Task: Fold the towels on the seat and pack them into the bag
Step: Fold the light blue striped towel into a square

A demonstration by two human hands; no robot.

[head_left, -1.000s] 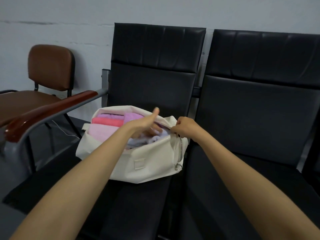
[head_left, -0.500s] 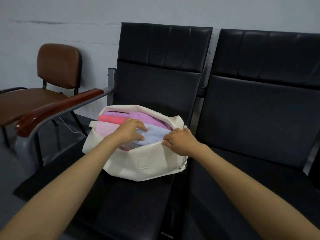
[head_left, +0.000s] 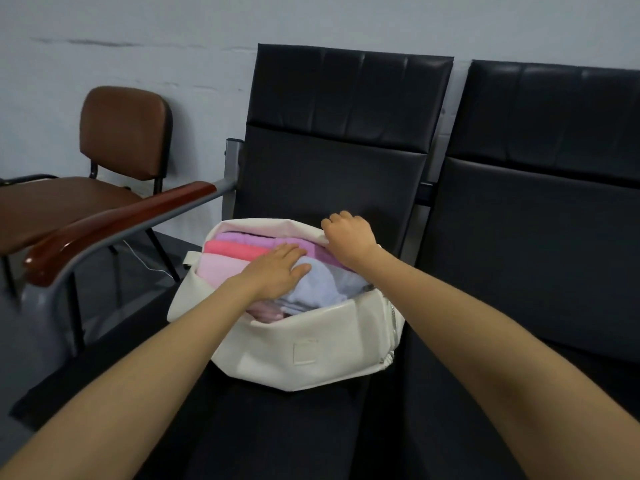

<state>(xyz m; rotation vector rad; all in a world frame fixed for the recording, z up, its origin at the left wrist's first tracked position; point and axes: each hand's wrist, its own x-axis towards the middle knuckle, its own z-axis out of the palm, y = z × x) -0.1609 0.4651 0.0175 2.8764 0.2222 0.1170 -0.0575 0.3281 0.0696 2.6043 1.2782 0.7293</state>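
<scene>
A cream bag (head_left: pixel 304 344) sits open on the black seat (head_left: pixel 277 427). Folded towels fill it: purple (head_left: pixel 263 240) at the back, coral pink (head_left: pixel 232 250), pale pink (head_left: pixel 218 271) on the left and light blue (head_left: pixel 322 285) on top at the right. My left hand (head_left: pixel 277 271) lies flat with straight fingers, pressing on the towels. My right hand (head_left: pixel 349 237) has its fingers curled round the bag's far rim at the back right.
A second black seat (head_left: pixel 536 271) adjoins on the right. A wooden armrest (head_left: pixel 114 223) on a grey metal frame runs along the left. A brown chair (head_left: pixel 114 150) stands by the wall at the far left.
My right hand moved from the bag's near right corner to the far rim. My left hand went from thumb-up over the bag to flat on the towels. The view shifted left.
</scene>
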